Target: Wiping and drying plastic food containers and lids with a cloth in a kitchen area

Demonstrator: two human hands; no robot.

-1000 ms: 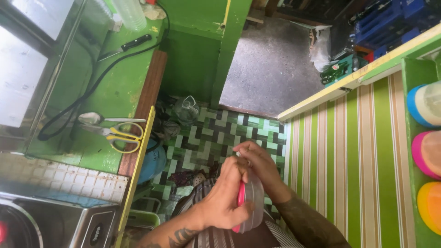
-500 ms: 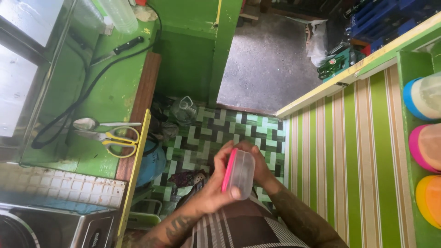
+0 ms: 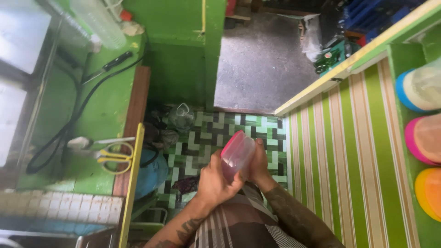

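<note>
Gripping the clear pink-lidded container between left hand and right hand, the person now holds it higher and tilted further, lid still on.

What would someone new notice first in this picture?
First, the clear plastic tub with a pink lid, held between the left hand and right hand at centre. Next, the green striped counter at right with lidded tubs along its edge, then yellow scissors on the green shelf at left.

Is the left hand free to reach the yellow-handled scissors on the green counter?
Probably not yet: the left hand holds the clear plastic container with pink lid. Nothing else blocks the scissors.
</note>
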